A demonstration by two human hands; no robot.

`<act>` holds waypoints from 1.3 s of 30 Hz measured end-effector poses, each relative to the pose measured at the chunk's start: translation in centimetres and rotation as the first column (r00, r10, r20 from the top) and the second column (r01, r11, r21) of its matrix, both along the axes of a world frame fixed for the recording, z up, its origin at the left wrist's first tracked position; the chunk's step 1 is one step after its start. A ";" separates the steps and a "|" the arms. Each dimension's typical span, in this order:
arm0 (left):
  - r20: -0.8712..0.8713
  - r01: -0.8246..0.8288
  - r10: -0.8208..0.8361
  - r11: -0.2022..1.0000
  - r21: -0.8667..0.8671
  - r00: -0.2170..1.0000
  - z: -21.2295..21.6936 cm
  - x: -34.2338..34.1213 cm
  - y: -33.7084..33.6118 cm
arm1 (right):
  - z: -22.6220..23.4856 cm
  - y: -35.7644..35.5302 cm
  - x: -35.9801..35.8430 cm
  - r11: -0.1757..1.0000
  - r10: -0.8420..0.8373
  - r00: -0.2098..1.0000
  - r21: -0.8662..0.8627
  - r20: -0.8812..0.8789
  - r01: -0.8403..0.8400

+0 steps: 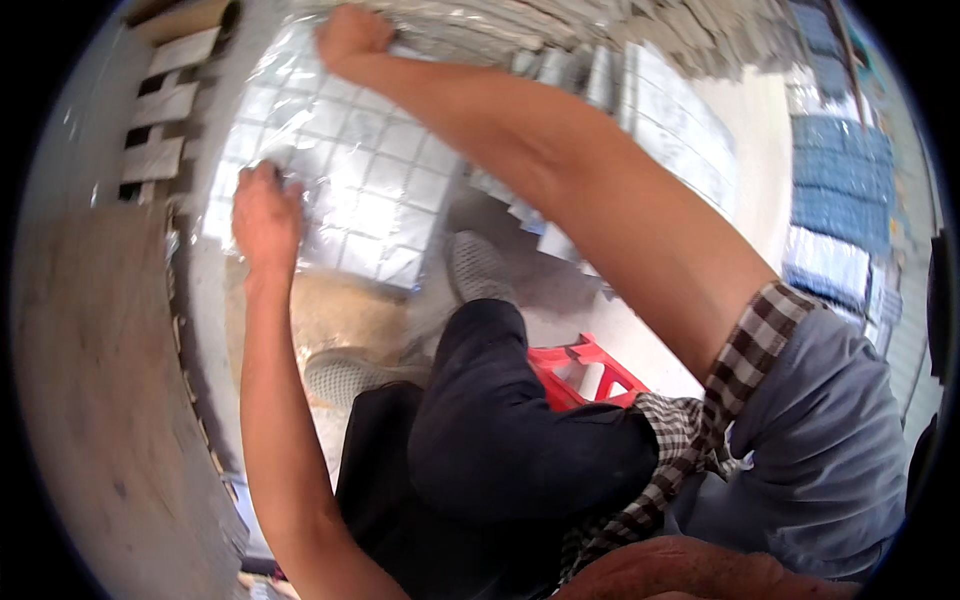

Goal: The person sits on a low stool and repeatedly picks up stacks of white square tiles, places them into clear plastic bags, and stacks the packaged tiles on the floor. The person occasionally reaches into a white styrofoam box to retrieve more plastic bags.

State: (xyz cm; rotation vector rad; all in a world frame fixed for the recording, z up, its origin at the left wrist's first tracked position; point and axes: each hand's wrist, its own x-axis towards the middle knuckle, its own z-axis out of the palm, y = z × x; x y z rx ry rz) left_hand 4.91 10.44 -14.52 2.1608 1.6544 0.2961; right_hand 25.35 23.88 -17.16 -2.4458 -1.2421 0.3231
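Note:
A stack of pale grey mosaic tile sheets (372,165), marked into squares, lies before me under shiny clear plastic film (290,75). At its left side my left hand (268,218) has its fingers bent and closed on the film. My right arm reaches across to the far edge, where my right hand (355,38) is closed like a fist on the film. Its fingertips are partly hidden, and the motion blurs them slightly. Beneath the near edge of the stack shows a brown cardboard piece (345,310).
A red plastic stool (585,375) stands beside my leg. White tile stacks (675,120) are to the right, blue wrapped packs (840,185) farther right. Flattened cardboard (690,35) fills the back. A brown board (100,400) and slotted wooden pieces (160,110) line the left.

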 end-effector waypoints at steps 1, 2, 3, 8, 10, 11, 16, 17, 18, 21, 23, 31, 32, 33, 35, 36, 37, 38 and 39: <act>0.031 0.001 -0.001 1.000 -0.009 1.000 0.1 0.6 0.2 | 0.1 -0.3 0.7 0.998 0.002 0.999 0.057 0.048 -0.005; 0.069 0.020 -0.018 1.000 -0.016 0.997 0.3 2.0 0.8 | 0.2 -0.2 2.1 0.993 -0.013 0.994 0.115 0.104 0.000; 0.073 0.012 -0.009 0.999 -0.042 0.997 0.1 2.1 1.1 | 0.6 -0.7 2.1 0.995 0.077 0.988 0.048 0.132 -0.084; 0.013 0.019 -0.019 0.999 -0.043 1.000 -0.9 0.8 1.2 | 5.8 -9.6 2.0 0.791 0.502 0.723 0.086 0.475 -0.606; 0.023 0.046 -0.045 0.998 -0.043 0.999 -1.0 1.1 1.0 | 10.4 -15.2 4.4 0.763 0.627 0.759 0.060 0.176 -0.644; 0.037 0.046 -0.044 0.998 -0.039 0.998 -0.9 1.0 0.8 | 13.1 -17.8 5.8 0.796 0.605 0.794 0.023 -0.055 -0.605; -0.035 0.075 -0.076 0.997 -0.025 0.996 -1.9 0.6 1.1 | 18.1 -30.5 20.1 0.888 0.273 0.941 0.326 0.198 -0.326; -0.034 0.094 -0.095 0.995 -0.038 0.995 -2.1 0.3 1.2 | 18.6 -33.0 23.4 0.921 0.108 0.973 0.347 0.205 -0.175; -0.028 0.124 -0.125 0.991 -0.048 0.992 -2.5 0.7 1.6 | 18.7 -35.9 27.9 0.931 0.002 0.924 0.338 0.383 -0.142; 0.039 0.120 -0.116 0.981 -0.154 0.993 -2.9 -0.5 2.9 | 19.4 -40.9 37.0 0.963 -0.269 0.884 0.089 0.383 0.254; 0.007 0.182 -0.182 0.979 -0.092 0.983 -2.3 -1.3 3.1 | 19.1 -41.8 39.7 0.932 -0.354 0.911 0.003 0.213 0.361; 0.113 0.217 -0.213 0.976 -0.023 0.970 16.0 5.6 -3.6 | 14.9 -43.8 45.2 0.902 -0.388 0.865 0.059 -0.319 0.427; 0.137 0.188 -0.173 0.976 -0.106 0.975 19.2 6.2 -5.6 | 15.3 -44.1 44.8 0.893 -0.389 0.837 0.065 -0.385 0.445; 0.149 0.153 -0.127 0.971 -0.182 0.981 21.6 6.7 -7.2 | 15.6 -43.7 44.4 0.880 -0.369 0.841 0.142 -0.394 0.453; 0.184 0.090 -0.044 0.963 -0.254 0.982 23.6 6.5 -10.3 | 16.7 -44.0 44.4 0.890 -0.316 0.872 0.201 -0.374 0.409; 0.205 0.059 0.002 0.955 -0.289 0.979 24.2 6.2 -11.2 | 17.4 -43.9 44.8 0.894 -0.286 0.889 0.234 -0.358 0.382; 0.312 0.046 0.049 0.956 -0.290 0.949 23.1 5.8 -11.8 | 18.2 -44.1 45.2 0.902 -0.275 0.881 0.214 -0.386 0.376; 0.344 0.061 0.048 0.952 -0.299 0.938 22.8 5.7 -12.4 | 19.0 -44.2 44.9 0.892 -0.266 0.857 0.224 -0.442 0.392; 0.369 0.067 0.054 0.950 -0.306 0.928 22.5 5.9 -12.6 | 19.5 -43.9 44.3 0.884 -0.247 0.829 0.232 -0.502 0.405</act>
